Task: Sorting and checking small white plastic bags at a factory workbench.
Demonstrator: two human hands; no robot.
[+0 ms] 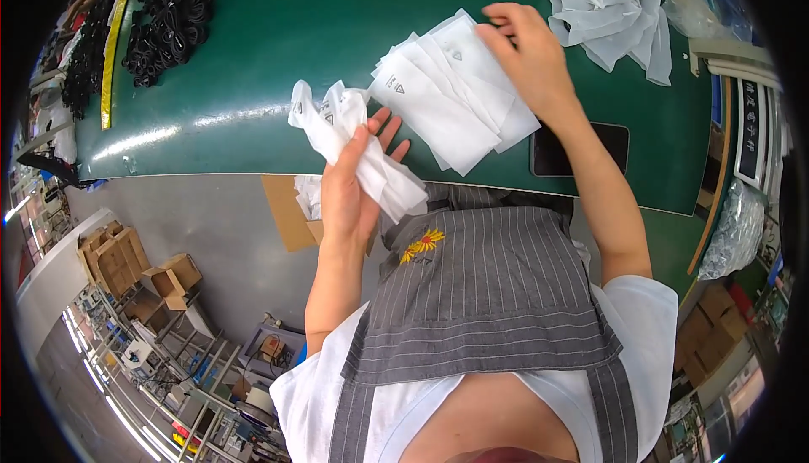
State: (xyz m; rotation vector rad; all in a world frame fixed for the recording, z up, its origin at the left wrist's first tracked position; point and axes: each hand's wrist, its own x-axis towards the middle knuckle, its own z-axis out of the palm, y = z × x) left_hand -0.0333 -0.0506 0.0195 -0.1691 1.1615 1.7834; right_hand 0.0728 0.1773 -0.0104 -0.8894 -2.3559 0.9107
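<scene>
Left hand (pixel 350 189): at about 7 o'clock from the middle of the picture, its grip clamped on a crumpled bunch of white pouches (pixel 354 147); the bunch sticks out above and below the fist, over the near edge of the surface.
Right hand (pixel 531 58): at 1 o'clock, fingers pinched together on the far end of the fanned stack of flat white pouches (pixel 451 92) lying on the green surface (pixel 253 67).
Doing it well: I'd judge the fan wants lifting one pouch at a time by its far corner, the rest kept flat so none slide off the near edge.
In the way: the bunch in the left fist lies just beside the fan's left end and could snag it.
Near: cardboard sheet (pixel 282 210) below the edge.
Farther: loose heap of white pouches (pixel 602 8) at 1 o'clock; black bands (pixel 173 16) at 10 o'clock; yellow strip (pixel 114 42) beside them.
</scene>
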